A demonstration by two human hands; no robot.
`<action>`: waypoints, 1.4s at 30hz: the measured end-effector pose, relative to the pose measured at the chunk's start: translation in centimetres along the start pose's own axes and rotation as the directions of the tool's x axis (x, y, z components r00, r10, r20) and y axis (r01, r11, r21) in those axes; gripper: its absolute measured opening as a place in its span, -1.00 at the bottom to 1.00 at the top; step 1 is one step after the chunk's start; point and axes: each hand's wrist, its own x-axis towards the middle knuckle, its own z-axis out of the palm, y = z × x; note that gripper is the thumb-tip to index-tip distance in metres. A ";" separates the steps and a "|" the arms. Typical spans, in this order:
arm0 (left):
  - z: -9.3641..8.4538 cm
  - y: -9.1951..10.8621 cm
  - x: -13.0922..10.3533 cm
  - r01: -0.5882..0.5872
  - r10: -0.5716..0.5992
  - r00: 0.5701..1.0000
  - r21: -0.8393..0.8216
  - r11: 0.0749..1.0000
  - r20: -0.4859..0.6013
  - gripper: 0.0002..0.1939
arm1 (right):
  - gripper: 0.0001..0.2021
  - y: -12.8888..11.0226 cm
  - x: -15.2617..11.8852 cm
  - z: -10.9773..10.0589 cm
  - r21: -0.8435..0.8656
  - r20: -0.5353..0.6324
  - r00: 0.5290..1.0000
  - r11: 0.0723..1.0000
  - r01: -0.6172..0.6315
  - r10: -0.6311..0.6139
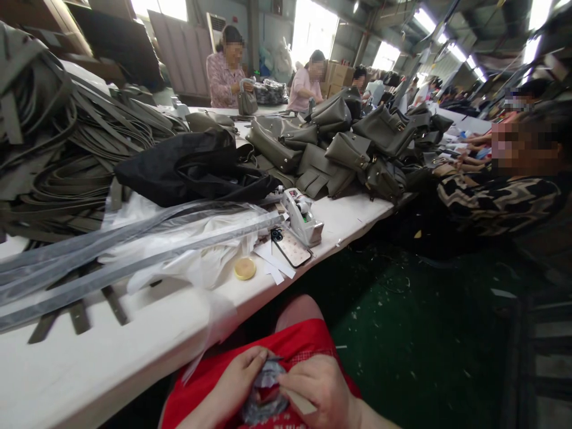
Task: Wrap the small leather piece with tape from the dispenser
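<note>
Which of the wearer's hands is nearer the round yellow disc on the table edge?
Left. The left hand is in the lap almost straight below the yellow disc. The right hand lies farther to the right, both hands gripping a crumpled grey wrapper.

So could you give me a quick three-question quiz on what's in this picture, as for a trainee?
1. True or false: both hands hold a crumpled grey scrap over the lap.
2. What lies nearest the phone? A) tape dispenser B) black bag C) straps
3. What colour is the round disc near the table edge?

Key: 1 true; 2 A; 3 yellow.
</note>
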 end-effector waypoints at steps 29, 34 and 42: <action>1.5 3.4 -3.3 -0.105 0.108 0.994 0.227 0.968 -0.005 -0.63 | -0.84 0.3 -0.5 2.9 0.049 0.007 0.976 0.975 -0.216 0.216; 1.6 3.8 -3.4 -0.134 0.120 0.990 0.242 0.961 0.074 -0.66 | -0.84 0.1 0.2 1.7 0.327 -0.048 0.898 0.856 -0.399 0.437; 2.4 2.7 -2.8 -0.221 0.216 0.975 0.393 0.893 0.059 -0.61 | -0.56 3.6 0.2 5.1 0.708 0.166 0.654 0.373 -0.600 0.738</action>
